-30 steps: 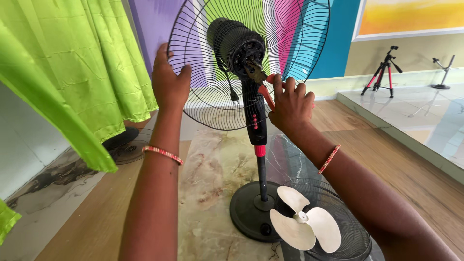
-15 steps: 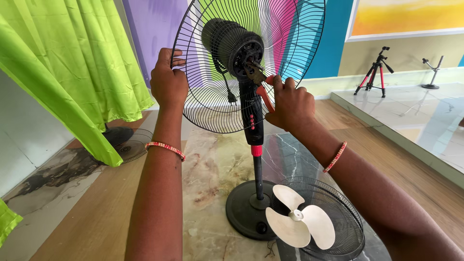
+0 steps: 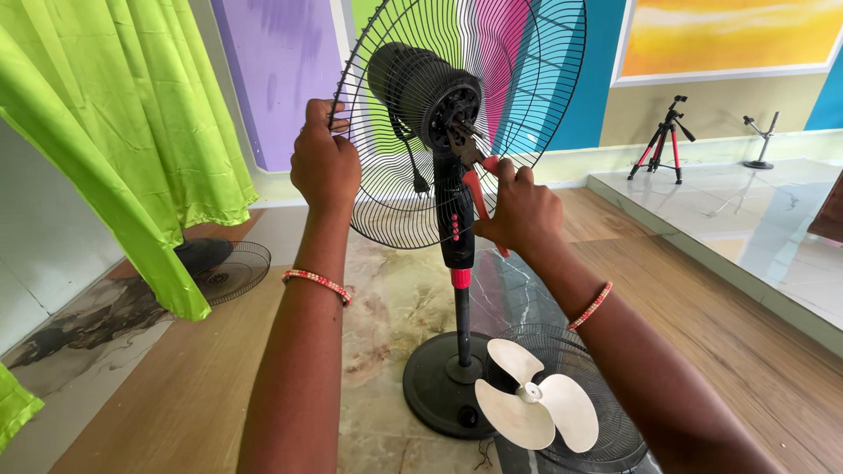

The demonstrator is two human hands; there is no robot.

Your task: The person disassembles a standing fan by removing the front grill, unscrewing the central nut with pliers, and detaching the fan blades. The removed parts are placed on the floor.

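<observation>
We steady the rear fan guard (image 3: 527,105) with our left hand (image 3: 325,165), fingers curled around its wire rim. Our right hand (image 3: 520,211) has its fingers wrapped tight on red-handled pliers (image 3: 474,171), whose tip meets the motor hub (image 3: 452,110) at the centre of the standing fan (image 3: 457,228). We judge the step in hand to be working a fastener at the hub. The next move calls for a firm grip and a steady guard. The white blade (image 3: 536,405) lies on the front guard (image 3: 606,421) on the floor beside the base (image 3: 435,386).
</observation>
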